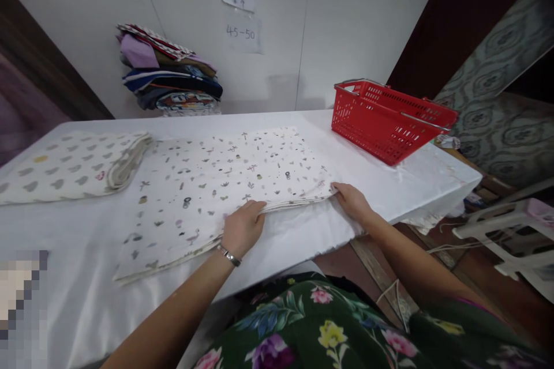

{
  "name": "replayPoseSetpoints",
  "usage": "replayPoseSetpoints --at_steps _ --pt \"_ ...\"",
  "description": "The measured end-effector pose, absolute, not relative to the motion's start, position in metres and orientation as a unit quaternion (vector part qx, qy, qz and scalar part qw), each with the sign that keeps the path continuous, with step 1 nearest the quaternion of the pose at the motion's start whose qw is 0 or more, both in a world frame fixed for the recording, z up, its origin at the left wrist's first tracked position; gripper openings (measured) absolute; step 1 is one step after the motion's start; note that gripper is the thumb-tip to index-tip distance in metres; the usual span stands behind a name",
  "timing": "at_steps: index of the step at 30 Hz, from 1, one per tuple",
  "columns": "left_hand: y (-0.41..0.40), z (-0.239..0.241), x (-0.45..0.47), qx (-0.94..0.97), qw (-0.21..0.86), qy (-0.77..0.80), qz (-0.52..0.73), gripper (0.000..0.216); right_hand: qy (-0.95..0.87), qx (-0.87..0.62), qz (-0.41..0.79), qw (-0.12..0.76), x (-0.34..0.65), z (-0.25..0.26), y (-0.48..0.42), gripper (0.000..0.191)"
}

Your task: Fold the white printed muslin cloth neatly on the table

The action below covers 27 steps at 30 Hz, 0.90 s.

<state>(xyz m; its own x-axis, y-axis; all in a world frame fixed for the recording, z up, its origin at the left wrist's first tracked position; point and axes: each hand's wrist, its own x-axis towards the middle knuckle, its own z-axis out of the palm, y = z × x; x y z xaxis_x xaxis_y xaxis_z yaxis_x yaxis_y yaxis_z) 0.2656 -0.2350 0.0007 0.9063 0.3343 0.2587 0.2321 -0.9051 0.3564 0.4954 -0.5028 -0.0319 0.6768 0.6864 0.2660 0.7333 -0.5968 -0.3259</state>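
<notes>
A white cloth [229,179] with small printed plants and birds lies folded in flat layers on the table. My left hand [243,226] grips the middle of its near edge, fingers on top and the thumb along the layers. At the near right corner, my right hand [352,202] pinches the layered edge of the same cloth. A second folded cloth [78,164], white with grey cloud-like shapes, rests to the left, its rounded fold facing the printed one.
A red plastic basket [389,124] stands at the table's back right. Several folded fabrics [171,72] are stacked against the wall at the back left. Paper signs [242,31] hang on the wall. A white plastic stool [511,236] is at the right, beyond the white-covered table [86,248].
</notes>
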Motion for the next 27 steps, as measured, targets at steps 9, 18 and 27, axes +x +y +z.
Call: replayPoseSetpoints --at_steps 9,18,27 --pt "-0.233 0.003 0.268 0.958 0.183 0.165 0.144 0.030 -0.349 -0.875 -0.040 0.333 0.515 -0.031 -0.502 0.034" --pt "-0.234 0.002 0.268 0.959 0.182 0.167 0.139 0.029 -0.413 -0.893 -0.103 0.144 0.509 -0.018 -0.503 0.030" --pt "-0.232 -0.004 0.267 0.960 0.184 0.154 0.144 0.029 -0.128 -0.877 0.131 0.444 0.500 -0.017 -0.490 0.034"
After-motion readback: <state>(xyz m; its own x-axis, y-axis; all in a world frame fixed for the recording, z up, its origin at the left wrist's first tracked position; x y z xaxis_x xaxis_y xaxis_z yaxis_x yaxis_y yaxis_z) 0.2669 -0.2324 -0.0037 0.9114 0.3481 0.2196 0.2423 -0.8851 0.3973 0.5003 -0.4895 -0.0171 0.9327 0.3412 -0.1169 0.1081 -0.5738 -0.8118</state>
